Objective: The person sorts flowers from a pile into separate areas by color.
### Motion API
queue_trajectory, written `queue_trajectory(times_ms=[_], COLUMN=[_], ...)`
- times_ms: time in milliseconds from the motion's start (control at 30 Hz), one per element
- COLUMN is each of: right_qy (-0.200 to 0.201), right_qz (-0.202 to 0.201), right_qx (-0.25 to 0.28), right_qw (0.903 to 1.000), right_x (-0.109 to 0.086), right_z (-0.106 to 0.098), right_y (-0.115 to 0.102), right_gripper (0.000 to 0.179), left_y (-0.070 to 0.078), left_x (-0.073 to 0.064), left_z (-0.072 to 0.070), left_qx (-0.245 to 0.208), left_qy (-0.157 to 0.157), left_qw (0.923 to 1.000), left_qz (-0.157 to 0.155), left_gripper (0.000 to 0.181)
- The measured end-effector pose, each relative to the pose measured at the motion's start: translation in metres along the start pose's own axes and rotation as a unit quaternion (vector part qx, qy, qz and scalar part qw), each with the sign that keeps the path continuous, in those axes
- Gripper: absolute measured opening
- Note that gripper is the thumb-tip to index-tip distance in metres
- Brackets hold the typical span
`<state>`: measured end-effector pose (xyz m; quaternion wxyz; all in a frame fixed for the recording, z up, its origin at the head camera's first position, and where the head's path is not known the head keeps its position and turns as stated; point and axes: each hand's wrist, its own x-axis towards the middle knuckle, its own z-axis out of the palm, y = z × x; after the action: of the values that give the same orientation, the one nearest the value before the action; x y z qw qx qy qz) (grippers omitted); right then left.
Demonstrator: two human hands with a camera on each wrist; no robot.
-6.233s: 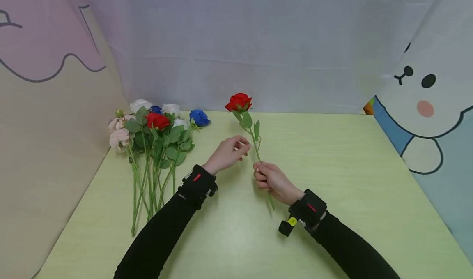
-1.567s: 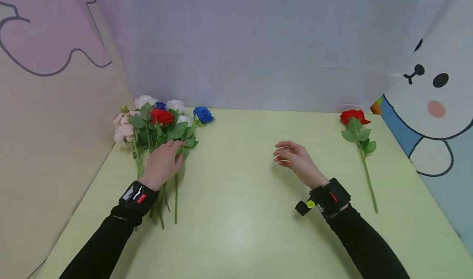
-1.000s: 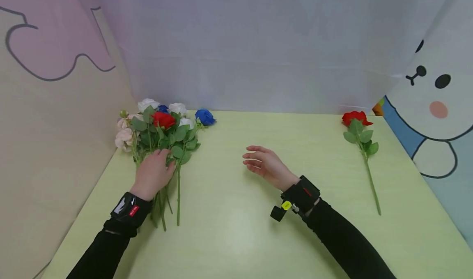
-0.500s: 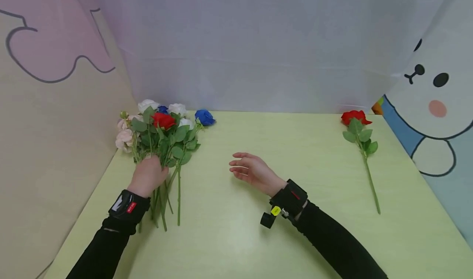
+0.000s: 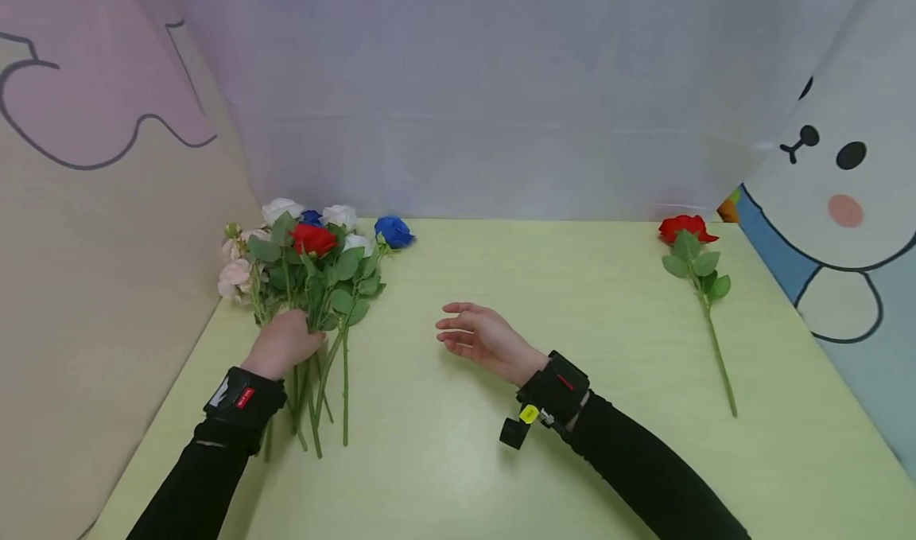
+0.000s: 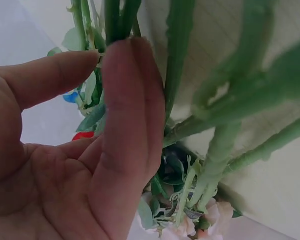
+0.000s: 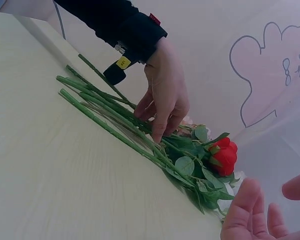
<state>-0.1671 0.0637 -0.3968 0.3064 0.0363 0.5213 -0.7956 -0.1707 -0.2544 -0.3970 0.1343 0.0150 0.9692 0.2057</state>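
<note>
Fabric in plain pale lilac-white (image 5: 458, 87) hangs behind a broad, pale yellow-green table (image 5: 444, 476). Beige cloth with a pink cartoon shape (image 5: 100, 95) stands on the left; white and blue cloth with a cartoon animal face (image 5: 823, 206) stands on the right. Two black fabric sleeves, left (image 5: 193, 484) and right (image 5: 644, 460), reach in from the near side.

Next in size is a bunch of flowers with green stems and leaves (image 5: 343, 266), lying at the table's far left, heads away from the person and stems towards them. A single long-stemmed red rose with green leaves (image 5: 704, 264) lies at the far right, well apart from it.

The person's left hand (image 5: 282, 339) is among the bunch's stems, just below the leaves, its thumb tip close to its fingertips; whether it pinches a stem, I cannot tell. The right hand (image 5: 490, 341) is held over the middle of the table, fingers loosely bent and parted, between bunch and single rose.

Smaller still, the bunch's heads: pale pink ruffled blossoms (image 5: 234, 277), white roses (image 5: 339, 216), one red rose (image 5: 313, 239), and a vivid blue rose (image 5: 393, 232) jutting rightward. Smallest is a small black camera (image 5: 512, 433) beneath the right wrist.
</note>
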Motion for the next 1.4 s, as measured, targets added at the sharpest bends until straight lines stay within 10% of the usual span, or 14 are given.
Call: queue_trajectory(times_ms=[633,1400], right_qy=[-0.002,-0.003], right_qz=[0.006,0.01], right_qx=[-0.005,-0.01], right_qw=[1.0,0.9999], right_x=[0.003,0.005], right_z=[0.001,-0.005], right_y=[0.002,0.004], right_gripper=[0.032,0.04], left_y=[-0.012,0.001], left_x=[0.008,-0.003], left_z=[-0.004,-0.014], left_qx=[-0.06,-0.119], left_qy=[-0.048,0.066], left_qw=[0.9968,0.9903], left_qz=[-0.024,0.031], left_gripper=[0.027,0.036])
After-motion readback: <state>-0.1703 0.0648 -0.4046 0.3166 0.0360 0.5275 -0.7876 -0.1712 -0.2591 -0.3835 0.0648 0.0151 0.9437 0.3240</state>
